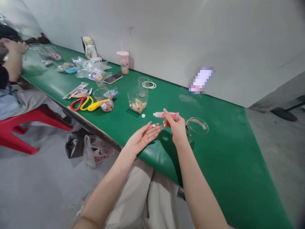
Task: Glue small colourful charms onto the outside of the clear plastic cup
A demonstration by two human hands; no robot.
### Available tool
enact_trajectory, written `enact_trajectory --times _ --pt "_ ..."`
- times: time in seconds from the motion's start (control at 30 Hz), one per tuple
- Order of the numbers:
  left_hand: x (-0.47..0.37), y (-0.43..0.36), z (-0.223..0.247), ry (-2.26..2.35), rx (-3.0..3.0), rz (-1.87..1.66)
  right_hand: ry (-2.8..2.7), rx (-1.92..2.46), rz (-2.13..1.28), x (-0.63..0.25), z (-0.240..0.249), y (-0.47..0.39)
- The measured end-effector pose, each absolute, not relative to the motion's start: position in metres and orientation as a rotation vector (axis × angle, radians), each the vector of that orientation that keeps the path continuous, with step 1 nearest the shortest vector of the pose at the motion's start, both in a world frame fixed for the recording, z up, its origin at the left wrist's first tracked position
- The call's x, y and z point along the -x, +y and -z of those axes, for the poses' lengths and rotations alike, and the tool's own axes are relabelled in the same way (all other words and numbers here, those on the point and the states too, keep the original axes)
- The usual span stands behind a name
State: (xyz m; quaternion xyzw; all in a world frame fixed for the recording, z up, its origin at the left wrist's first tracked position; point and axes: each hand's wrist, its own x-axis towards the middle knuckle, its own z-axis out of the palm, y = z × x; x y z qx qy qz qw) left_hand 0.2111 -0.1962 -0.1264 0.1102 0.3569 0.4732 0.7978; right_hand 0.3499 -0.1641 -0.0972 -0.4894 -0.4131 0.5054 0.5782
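Note:
My left hand (143,137) is turned palm up over the near part of the green table, fingers stretched out. A small white square piece (153,125) rests on its fingers beside the thumb tip. In my right hand (175,125) is a soft pink squeeze tube (170,115), gripped between thumb and fingers, its white nozzle pointing left above the left fingertips. A small round white cap (143,116) lies on the table just beyond the left hand. Behind it stands a clear angular cup (137,104) of small colourful pieces.
Right of my hands is a clear round container (197,126). To the left are a clear cup (105,101), red-and-yellow-handled scissors (87,104) and a phone (113,79). A pink drink cup (123,62) stands by the wall. Another person sits far left near a red stool (30,127).

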Motion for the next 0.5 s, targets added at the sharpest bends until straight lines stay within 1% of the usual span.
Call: enact_trajectory --times 0.17,0.5 --pt "-0.227 -0.195 0.117 0.825 -0.244 -0.977 -0.978 1.162 -1.118 -0.353 0.095 -0.164" --pt "-0.242 -0.202 0.124 0.809 -0.239 -0.938 -0.974 1.11 -1.109 -0.353 0.093 -0.165"
